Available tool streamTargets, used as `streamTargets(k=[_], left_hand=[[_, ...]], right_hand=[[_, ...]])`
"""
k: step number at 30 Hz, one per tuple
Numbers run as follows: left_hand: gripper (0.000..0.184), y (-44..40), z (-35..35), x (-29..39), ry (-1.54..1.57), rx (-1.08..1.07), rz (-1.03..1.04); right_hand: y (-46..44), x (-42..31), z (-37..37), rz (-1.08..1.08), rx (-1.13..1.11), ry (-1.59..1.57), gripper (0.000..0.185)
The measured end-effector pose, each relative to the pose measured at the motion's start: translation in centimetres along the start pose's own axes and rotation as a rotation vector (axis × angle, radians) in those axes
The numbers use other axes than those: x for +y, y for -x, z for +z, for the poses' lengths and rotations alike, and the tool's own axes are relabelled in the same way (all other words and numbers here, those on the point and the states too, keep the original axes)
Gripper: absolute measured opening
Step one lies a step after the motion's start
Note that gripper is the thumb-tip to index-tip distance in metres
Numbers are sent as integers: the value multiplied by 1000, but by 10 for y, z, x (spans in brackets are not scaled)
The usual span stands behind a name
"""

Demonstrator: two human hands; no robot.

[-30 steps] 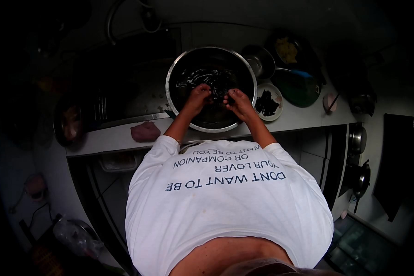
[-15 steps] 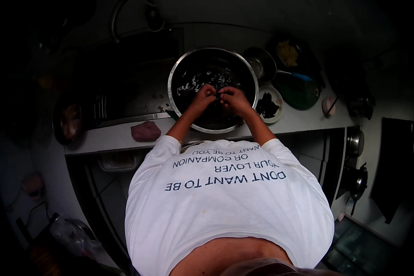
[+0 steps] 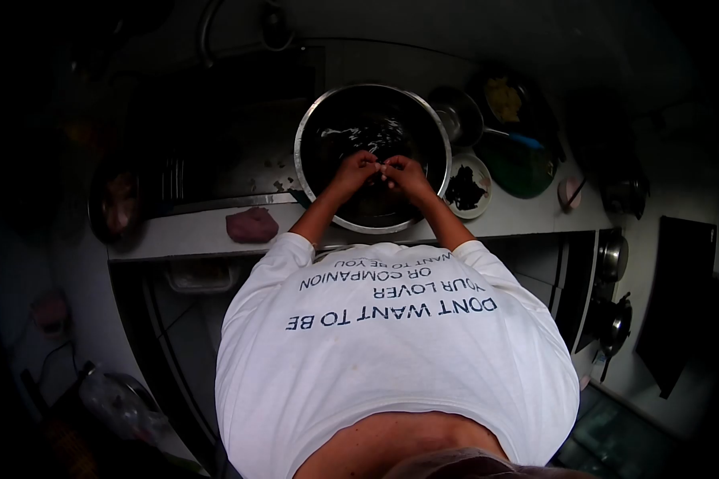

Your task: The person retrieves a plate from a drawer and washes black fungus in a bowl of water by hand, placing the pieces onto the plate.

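Note:
A large steel basin [image 3: 301,166] of dark, rippling water stands on the counter. Over it, my left hand [image 3: 358,171] and my right hand [image 3: 403,174] meet at the fingertips, both with fingers pinched together. Whatever lies between them is too small and dark to make out. Right of the basin, close to my right forearm, a white plate [image 3: 484,203] carries dark, limp pieces [image 3: 463,189].
A folded pink cloth [image 3: 252,226] lies on the counter edge [image 3: 172,235] to the left. A saucepan [image 3: 455,116] with a blue handle, a green board [image 3: 523,172] and a dish of yellow pieces [image 3: 503,100] stand at the right.
My hands were apart over the basin a second ago and have come together at the fingertips. The view has shifted slightly, and the ripples in the water have changed shape.

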State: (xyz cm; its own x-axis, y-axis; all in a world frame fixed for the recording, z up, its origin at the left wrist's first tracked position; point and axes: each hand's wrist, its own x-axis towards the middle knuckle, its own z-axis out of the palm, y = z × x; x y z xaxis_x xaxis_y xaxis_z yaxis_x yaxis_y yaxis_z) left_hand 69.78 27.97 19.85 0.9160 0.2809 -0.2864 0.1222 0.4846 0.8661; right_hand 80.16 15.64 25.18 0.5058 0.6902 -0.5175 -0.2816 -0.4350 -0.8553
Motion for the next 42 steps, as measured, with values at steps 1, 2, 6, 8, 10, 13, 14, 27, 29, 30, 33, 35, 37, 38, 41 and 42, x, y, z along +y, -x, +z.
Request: streamTargets(k=[1, 2, 6, 8, 10, 13, 14, 27, 29, 30, 33, 35, 37, 38, 41, 42], left_hand=[[19, -1, -2, -3, 13, -3, 12], [19, -3, -3, -6, 4, 10, 9], [20, -2, -2, -4, -13, 58, 6], [21, 2, 0, 2, 13, 79, -24], [23, 5, 2, 6, 63, 95, -88], [23, 6, 3, 11, 103, 7, -211], [23, 7, 4, 13, 68, 7, -220], [24, 9, 3, 15, 231, -51, -293], [22, 1, -2, 2, 99, -89, -160], [21, -5, -7, -8, -4, -103, -53], [18, -2, -7, -4, 120, -23, -87], [17, 3, -5, 3, 243, 31, -158], [14, 5, -3, 7, 262, 39, -160], [15, 6, -2, 10, 257, 44, -161], [15, 8, 0, 14, 250, 46, -163], [15, 7, -1, 12, 253, 39, -164]], right_hand=[[-1, 2, 1, -4, -7, -30, 13], [-3, 5, 1, -9, -13, -60, 13], [-9, 11, -1, -2, 1, -152, 17], [-9, 11, -1, 0, 26, -183, 17], [-7, 10, -1, -38, 70, -190, 16], [-4, 6, -3, -79, 93, -154, 15], [-3, 5, -3, -91, 92, -133, 15], [-13, 28, -2, -364, 53, -212, 15], [-16, 30, -6, -572, 54, 7, 15], [-15, 29, -6, -578, 52, -10, 15], [0, 11, -1, -167, 34, -514, 14], [5, 7, -3, -130, 24, -462, 11], [6, 9, -3, -96, -2, -370, 9], [6, 10, -2, -80, -13, -324, 8], [9, 11, 1, -67, 21, -211, 10], [10, 10, 0, -41, 40, -194, 10]])
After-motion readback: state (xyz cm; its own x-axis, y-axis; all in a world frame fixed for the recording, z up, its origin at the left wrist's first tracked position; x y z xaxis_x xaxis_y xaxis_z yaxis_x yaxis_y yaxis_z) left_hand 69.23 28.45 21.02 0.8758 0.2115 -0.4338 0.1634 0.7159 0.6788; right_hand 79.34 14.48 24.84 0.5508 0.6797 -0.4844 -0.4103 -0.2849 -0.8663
